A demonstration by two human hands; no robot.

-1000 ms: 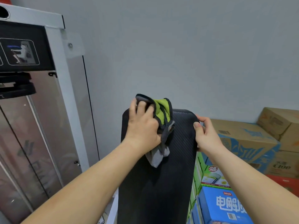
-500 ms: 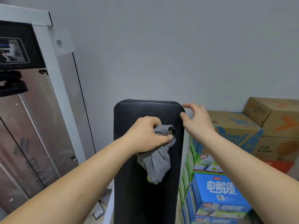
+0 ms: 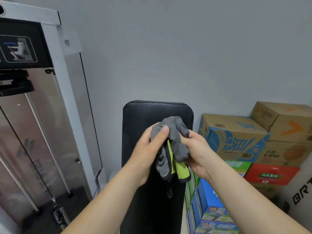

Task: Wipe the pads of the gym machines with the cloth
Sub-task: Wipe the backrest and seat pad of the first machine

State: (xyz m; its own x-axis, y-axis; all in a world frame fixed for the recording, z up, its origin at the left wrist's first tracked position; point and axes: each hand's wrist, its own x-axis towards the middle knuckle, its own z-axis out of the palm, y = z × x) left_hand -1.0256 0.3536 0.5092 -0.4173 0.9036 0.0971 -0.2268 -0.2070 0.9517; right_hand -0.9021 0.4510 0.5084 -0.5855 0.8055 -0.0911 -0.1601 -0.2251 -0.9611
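Grey wall (image 3: 185, 48) rises behind, with cardboard boxes (image 3: 236, 137) stacked at the right. One brown box (image 3: 283, 154) reads "C100", and a white panel (image 3: 302, 195) low on the right shows "BRT". Your black pad (image 3: 143, 115) stands upright, long axis vertical. Before its upper half hangs the bunched cloth (image 3: 175, 141), grey with a yellow-green side. Your left hand (image 3: 148, 149) pinches it under the thumb, and your right hand (image 3: 197, 152) has its grip curled on the cloth's right side.
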